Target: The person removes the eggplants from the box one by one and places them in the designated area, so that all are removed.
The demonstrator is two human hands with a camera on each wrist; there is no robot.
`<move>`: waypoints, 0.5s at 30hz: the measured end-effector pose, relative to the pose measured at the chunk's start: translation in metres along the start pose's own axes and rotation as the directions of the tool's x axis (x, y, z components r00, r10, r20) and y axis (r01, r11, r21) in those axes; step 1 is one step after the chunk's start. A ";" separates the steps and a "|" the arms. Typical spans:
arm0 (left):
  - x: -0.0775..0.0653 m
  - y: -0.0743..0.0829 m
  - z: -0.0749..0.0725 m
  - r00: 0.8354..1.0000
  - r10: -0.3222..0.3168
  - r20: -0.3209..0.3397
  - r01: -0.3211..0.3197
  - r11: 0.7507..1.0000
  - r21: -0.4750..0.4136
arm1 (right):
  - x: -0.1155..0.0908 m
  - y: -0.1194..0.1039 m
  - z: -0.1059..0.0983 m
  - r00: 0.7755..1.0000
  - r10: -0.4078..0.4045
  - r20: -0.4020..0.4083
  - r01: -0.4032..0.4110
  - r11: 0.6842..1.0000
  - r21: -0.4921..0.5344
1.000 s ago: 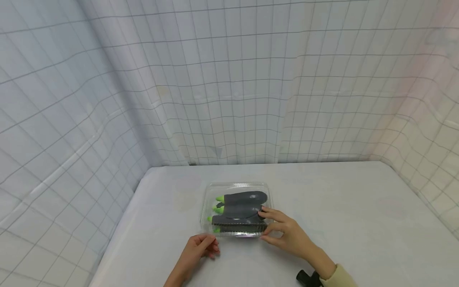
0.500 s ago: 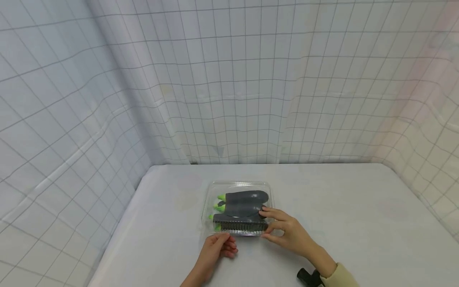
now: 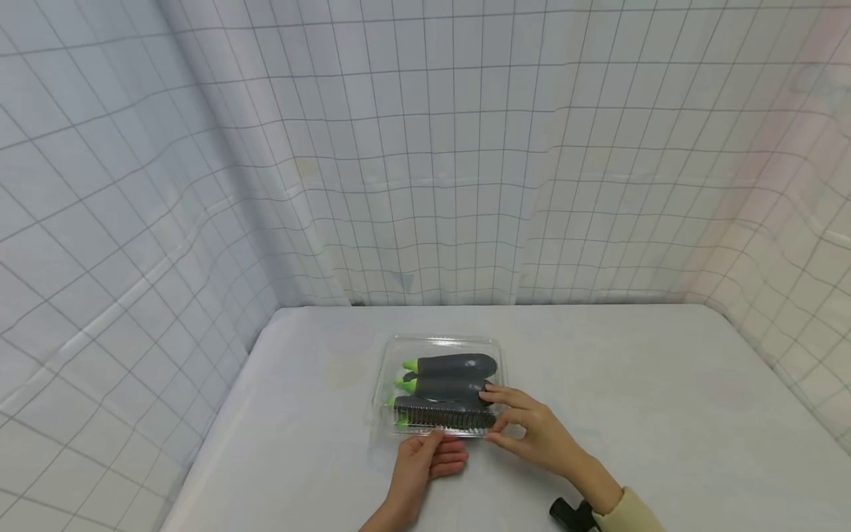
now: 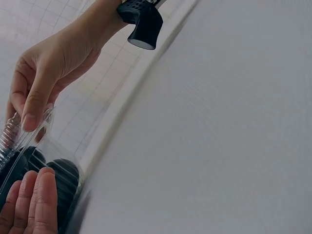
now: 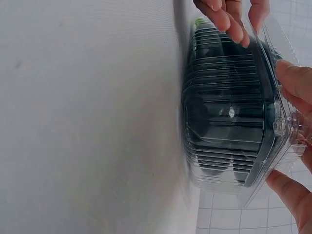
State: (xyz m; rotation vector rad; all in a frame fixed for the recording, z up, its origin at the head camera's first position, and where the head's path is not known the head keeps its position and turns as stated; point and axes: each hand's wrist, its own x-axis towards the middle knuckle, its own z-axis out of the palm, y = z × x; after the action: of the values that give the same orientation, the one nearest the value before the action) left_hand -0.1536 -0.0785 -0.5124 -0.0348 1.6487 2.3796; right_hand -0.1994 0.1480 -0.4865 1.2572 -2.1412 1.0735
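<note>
A clear plastic clamshell container point(image 3: 447, 341) with several dark eggplants point(image 3: 459, 365) inside sits on the white table, its lid down. Green stems point left. My right hand point(image 3: 535, 430) pinches the front right corner of the rim between thumb and index finger, with other fingers resting on the lid. At the middle of the front rim is my left hand point(image 3: 419, 469), its thumb touching the edge. The left fingers point(image 5: 229, 22) lie straight against or close beside the container's ribbed front wall; contact there cannot be made out.
White table cloth point(image 3: 638, 399) spreads around the container. White grid-patterned curtains point(image 3: 432, 148) hang at the back and both sides. A black device point(image 3: 568, 513) is strapped at the right wrist by a pale sleeve point(image 3: 628, 510).
My left hand has moved right along the front rim, from near the left corner to the middle, its fingers straightening. The right hand keeps its hold on the corner. The container has hardly moved.
</note>
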 end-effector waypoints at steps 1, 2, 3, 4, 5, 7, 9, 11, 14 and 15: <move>0.001 -0.001 0.002 1.000 0.004 0.002 -0.004 1.000 -0.003 | 0.000 0.000 0.000 1.000 0.005 0.002 -0.005 1.000 -0.001; 0.001 -0.002 0.003 1.000 0.005 0.002 -0.005 1.000 -0.007 | 0.000 0.000 0.000 1.000 0.013 0.004 -0.013 1.000 0.003; 0.001 -0.002 0.005 1.000 0.008 0.003 -0.007 1.000 -0.011 | -0.001 0.000 0.001 1.000 0.014 0.004 -0.014 1.000 0.002; 0.002 -0.003 0.007 1.000 0.006 0.003 -0.006 1.000 -0.018 | -0.001 0.000 0.001 1.000 0.016 0.003 -0.016 1.000 0.003; 0.002 -0.004 0.008 1.000 0.006 0.002 -0.006 1.000 -0.025 | -0.001 0.001 0.002 1.000 0.014 0.000 -0.014 1.000 0.006; 0.002 -0.005 0.011 1.000 0.006 -0.008 -0.007 0.999 -0.039 | -0.002 0.002 0.003 1.000 0.015 -0.002 -0.015 1.000 0.015; 0.003 -0.007 0.013 1.000 0.007 -0.027 -0.008 0.999 -0.046 | -0.002 0.002 0.005 1.000 0.018 -0.003 -0.018 1.000 0.023; 0.004 -0.008 0.015 0.999 0.007 -0.047 -0.009 0.999 -0.046 | -0.003 0.003 0.005 1.000 0.017 0.002 -0.017 0.999 0.028; 0.005 -0.008 0.016 0.998 0.011 -0.069 -0.013 0.999 -0.032 | -0.004 0.003 0.002 1.000 -0.003 0.026 0.003 1.000 0.004; 0.006 -0.009 0.017 0.997 0.014 -0.073 -0.016 0.999 -0.029 | -0.005 0.003 0.000 0.999 -0.003 0.039 0.003 1.000 -0.008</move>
State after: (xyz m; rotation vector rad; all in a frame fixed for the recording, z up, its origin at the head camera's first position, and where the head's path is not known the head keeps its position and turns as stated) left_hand -0.1551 -0.0592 -0.5151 -0.1164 1.6507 2.4416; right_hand -0.1994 0.1513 -0.4912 1.2878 -2.1693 1.0464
